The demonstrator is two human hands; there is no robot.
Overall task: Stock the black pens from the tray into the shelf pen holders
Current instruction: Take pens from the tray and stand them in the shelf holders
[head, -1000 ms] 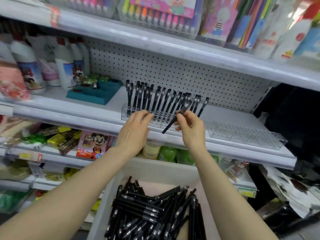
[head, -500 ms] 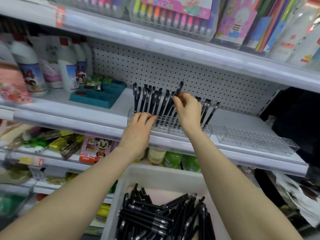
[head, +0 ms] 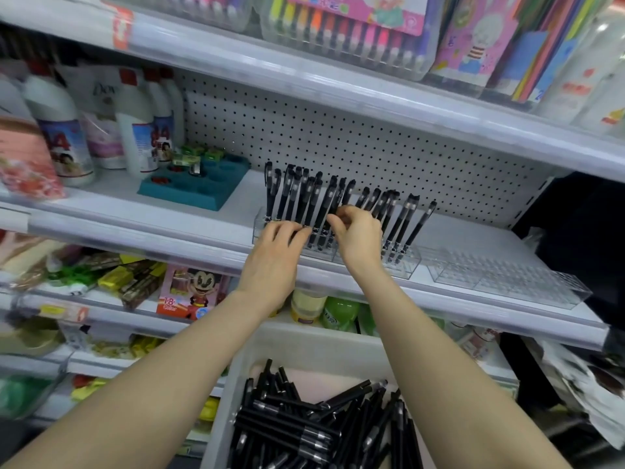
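At the clear holder, the right hand pinches a black pen — near-upright, cap up — left hand fingers straight.

Working at the pen holder
Right hand is pinching a black pen; left hand is resting beside it.

White bottles beside a teal organiser, marker packs above, perhaps crayons below.

**One head-worn view, close on the shelving**

A single wide-angle camera on the person's head faces forward and slightly down. It sits near the white metal shelf, which crosses mid-frame, and the white plastic tray lies just below the lens at the bottom edge.
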